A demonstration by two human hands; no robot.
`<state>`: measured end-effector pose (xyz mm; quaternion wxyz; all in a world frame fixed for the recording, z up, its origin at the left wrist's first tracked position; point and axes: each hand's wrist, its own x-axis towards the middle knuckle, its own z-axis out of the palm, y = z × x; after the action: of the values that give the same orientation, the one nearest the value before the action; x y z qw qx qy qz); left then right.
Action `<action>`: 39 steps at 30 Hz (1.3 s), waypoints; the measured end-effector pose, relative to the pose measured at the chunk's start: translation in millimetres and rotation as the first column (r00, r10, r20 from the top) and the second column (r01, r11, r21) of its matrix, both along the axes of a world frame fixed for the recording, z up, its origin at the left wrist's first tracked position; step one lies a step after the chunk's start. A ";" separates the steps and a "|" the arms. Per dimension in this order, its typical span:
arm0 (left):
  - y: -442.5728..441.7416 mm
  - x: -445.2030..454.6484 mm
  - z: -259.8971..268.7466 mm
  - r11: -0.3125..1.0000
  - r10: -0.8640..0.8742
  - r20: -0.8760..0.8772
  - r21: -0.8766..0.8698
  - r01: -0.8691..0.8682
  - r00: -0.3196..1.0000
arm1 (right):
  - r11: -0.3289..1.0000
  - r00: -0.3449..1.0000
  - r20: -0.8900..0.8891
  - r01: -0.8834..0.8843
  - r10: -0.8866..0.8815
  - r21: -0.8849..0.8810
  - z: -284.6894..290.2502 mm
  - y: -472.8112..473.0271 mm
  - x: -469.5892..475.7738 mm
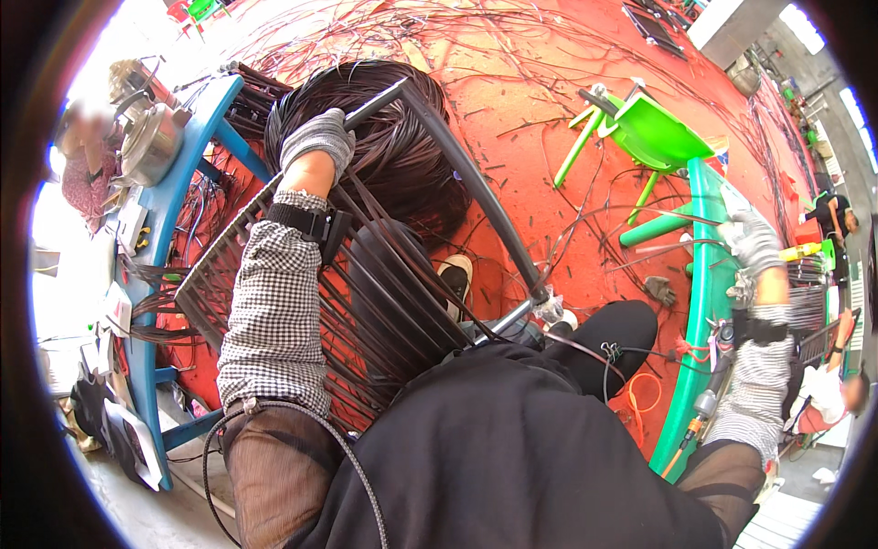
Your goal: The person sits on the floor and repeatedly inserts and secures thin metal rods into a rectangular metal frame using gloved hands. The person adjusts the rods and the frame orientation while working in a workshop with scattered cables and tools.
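My left hand (pixel 319 141), in a grey knit glove, is closed around the bar of a dark metal frame (pixel 473 175). The frame rests tilted across my lap. Brown-black flat strands (pixel 418 309) are strung over its lower part, and one side (pixel 226 240) is closely wrapped. Clear wrapping (pixel 549 307) covers a corner near my knee. My right hand (pixel 758 240), gloved too, is over the green table (pixel 699 274) at the right. Loose strands (pixel 645 206) run towards its fingers; blur hides whether it grips one.
A big coil of dark strands (pixel 425 185) lies on the red floor (pixel 507 165) ahead. A green plastic chair (pixel 658 134) stands beyond the green table. Left, a blue table (pixel 147 274) holds a metal pot (pixel 151 147). A tool with an orange hose (pixel 696 425) lies right. People are at both sides.
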<state>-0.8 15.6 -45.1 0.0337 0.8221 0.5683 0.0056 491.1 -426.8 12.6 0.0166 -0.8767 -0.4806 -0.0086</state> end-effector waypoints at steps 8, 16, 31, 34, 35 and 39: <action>-18.7 12.1 23.2 0.999 -0.023 -0.004 0.027 0.023 1.000 | 0.956 0.392 -0.888 -0.255 0.242 0.148 -174.5 125.2 -176.9; -17.3 -14.3 24.3 0.998 0.055 -0.004 0.042 -0.054 0.998 | 0.909 0.844 -0.515 -0.321 0.147 -0.265 -235.9 137.5 -118.9; 13.3 -3.7 -12.7 0.996 0.047 -0.058 -0.067 -0.050 0.997 | 0.231 0.784 -0.433 0.568 -0.445 0.790 98.5 -83.1 175.4; 10.8 3.5 -8.0 0.999 0.027 -0.047 -0.046 -0.029 0.999 | 0.522 0.894 -0.360 0.448 -0.266 0.726 33.3 -22.6 88.1; 8.5 4.7 -5.5 0.999 0.019 -0.052 -0.039 -0.021 0.998 | 0.690 0.942 -0.305 0.315 -0.142 0.651 9.4 2.0 51.5; 0.6 4.3 7.8 0.996 0.043 -0.103 -0.077 -0.051 0.994 | 0.957 0.793 -0.536 -0.253 0.290 0.142 -92.3 56.1 -137.3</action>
<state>3.6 16.2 -37.3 0.0375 0.8057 0.5883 -0.0578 353.8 -370.8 -79.7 0.1831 -0.7627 -0.5755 0.2314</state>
